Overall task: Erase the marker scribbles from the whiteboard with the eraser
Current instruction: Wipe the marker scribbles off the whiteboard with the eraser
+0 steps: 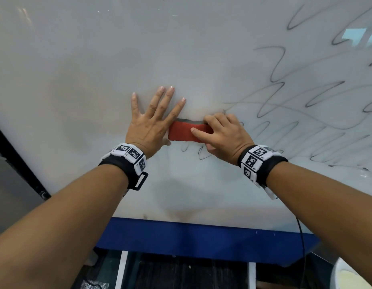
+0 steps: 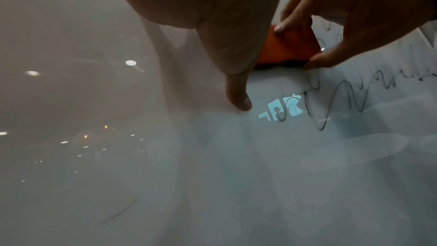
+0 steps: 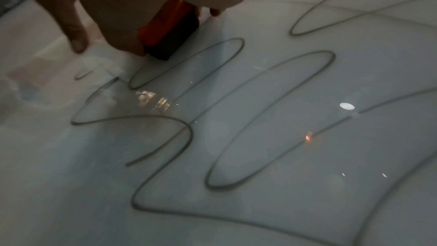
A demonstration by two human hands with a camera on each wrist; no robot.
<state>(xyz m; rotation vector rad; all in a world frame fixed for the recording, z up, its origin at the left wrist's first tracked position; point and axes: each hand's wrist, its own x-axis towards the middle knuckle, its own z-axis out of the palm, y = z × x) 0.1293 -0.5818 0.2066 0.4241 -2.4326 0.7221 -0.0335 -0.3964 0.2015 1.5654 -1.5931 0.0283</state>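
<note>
A glossy whiteboard (image 1: 97, 69) lies flat and fills the head view. Black marker scribbles (image 1: 295, 113) loop across its right half; the left half is wiped. A red eraser (image 1: 182, 132) with a dark felt underside sits on the board at centre. My right hand (image 1: 220, 136) grips its right end, fingers over the top and thumb at the near side. My left hand (image 1: 154, 119) rests flat on the board just left of the eraser, fingers straight and spread. The left wrist view shows the eraser (image 2: 288, 48) pinched by the right hand (image 2: 350, 25). The right wrist view shows the eraser (image 3: 172, 31) beside scribbles (image 3: 260, 119).
A blue band (image 1: 201, 236) runs along the board's near edge, and a dark frame (image 1: 16, 163) borders the left side. A black cable (image 1: 301, 247) hangs from my right wrist. A white bowl-like object (image 1: 351, 276) sits at the bottom right.
</note>
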